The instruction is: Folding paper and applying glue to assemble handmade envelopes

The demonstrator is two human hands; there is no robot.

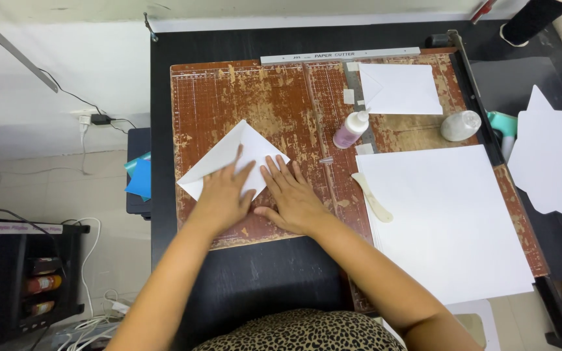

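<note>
A folded white paper [229, 153], shaped like an envelope, lies on the worn brown cutter board [261, 97]. My left hand [224, 195] presses flat on its lower part, fingers spread. My right hand [292, 195] lies flat beside it, fingertips on the paper's right edge. Neither hand grips anything. A cream bone folder [372, 197] rests just right of my right hand. A glue bottle [351, 129] with a white cap lies further up the board.
A large white sheet stack [450, 221] covers the board's right side. Another folded white paper [401, 88] sits at the top right, a clear round container [460, 125] nearby. Cut white shapes [551, 162] lie on the black table [268, 273]. Blue paper [141, 177] sticks out at left.
</note>
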